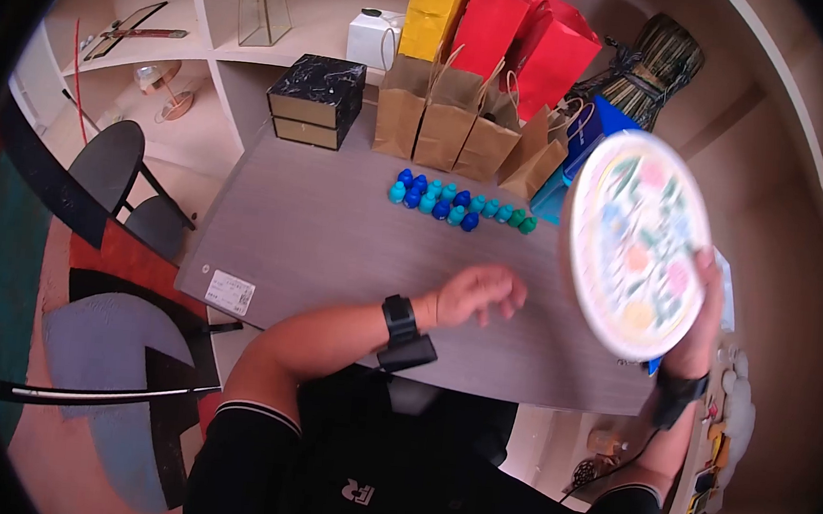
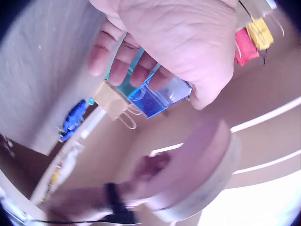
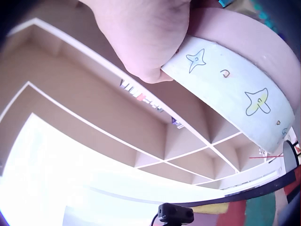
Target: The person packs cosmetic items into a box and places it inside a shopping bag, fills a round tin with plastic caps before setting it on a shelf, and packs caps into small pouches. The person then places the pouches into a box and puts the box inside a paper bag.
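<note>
My right hand grips a round box by its right edge and holds it tilted above the table's right side. The box's flat face carries printed flowers in pink, orange and green. In the right wrist view, the box's white side wall shows drawn flower shapes, next to a plain pinkish face. My left hand hovers over the middle of the table, its fingers loosely bent with nothing in them. In the left wrist view, the palm of the left hand faces the camera.
Rows of small blue, teal and green bottle-shaped pieces stand on the grey table. Behind them are brown paper bags, red bags and a yellow bag. A black marbled box sits at the back left.
</note>
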Demonstrator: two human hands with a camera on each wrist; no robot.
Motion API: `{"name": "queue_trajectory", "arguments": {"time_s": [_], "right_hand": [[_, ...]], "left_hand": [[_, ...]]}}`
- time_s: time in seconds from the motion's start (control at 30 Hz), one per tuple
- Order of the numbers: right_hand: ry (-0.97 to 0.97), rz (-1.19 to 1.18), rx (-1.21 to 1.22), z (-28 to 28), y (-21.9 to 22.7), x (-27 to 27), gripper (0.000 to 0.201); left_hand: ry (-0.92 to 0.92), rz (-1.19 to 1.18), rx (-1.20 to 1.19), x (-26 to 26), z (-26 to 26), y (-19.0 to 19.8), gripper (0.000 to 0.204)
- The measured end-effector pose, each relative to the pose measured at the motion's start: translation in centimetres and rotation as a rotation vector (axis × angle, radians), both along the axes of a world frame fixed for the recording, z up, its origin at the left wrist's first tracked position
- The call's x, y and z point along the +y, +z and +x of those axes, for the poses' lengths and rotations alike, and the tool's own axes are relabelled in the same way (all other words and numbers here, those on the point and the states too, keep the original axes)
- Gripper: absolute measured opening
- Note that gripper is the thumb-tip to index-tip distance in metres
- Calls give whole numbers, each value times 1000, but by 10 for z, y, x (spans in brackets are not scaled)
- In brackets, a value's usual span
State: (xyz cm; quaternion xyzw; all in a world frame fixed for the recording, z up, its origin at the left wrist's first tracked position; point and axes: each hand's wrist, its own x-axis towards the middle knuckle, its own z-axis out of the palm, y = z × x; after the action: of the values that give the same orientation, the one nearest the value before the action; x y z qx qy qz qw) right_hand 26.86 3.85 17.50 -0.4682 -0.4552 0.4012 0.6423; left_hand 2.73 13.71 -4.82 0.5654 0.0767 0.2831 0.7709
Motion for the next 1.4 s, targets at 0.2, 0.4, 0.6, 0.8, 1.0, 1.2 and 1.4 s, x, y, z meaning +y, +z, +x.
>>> {"name": "queue_trajectory", "arguments": {"time_s": [0.2, 0.4, 0.6, 0.8, 1.0, 1.2, 1.4], "right_hand": [[-114, 74, -324, 36, 115, 148, 37], [-348, 29, -885, 41, 175, 302, 52], [-614, 107, -1233, 58, 193, 435, 70], [-729, -106, -1455, 27, 160, 482, 83], [-447, -247, -1638, 22, 117, 526, 70], [-50, -298, -1465, 43, 90, 569, 49], [150, -472, -1183, 81, 79, 590, 41]], "left_hand": [[-43, 712, 182, -16, 7, -13, 24], [-81, 631, 216, -13, 6, -7, 26], [-125, 720, 217, -8, 4, -9, 27], [-148, 695, 177, -4, 2, -8, 30], [-176, 622, 176, -2, 3, -12, 29], [-147, 568, 150, -4, 4, -13, 22], [-113, 652, 123, -3, 9, -21, 15]]}}
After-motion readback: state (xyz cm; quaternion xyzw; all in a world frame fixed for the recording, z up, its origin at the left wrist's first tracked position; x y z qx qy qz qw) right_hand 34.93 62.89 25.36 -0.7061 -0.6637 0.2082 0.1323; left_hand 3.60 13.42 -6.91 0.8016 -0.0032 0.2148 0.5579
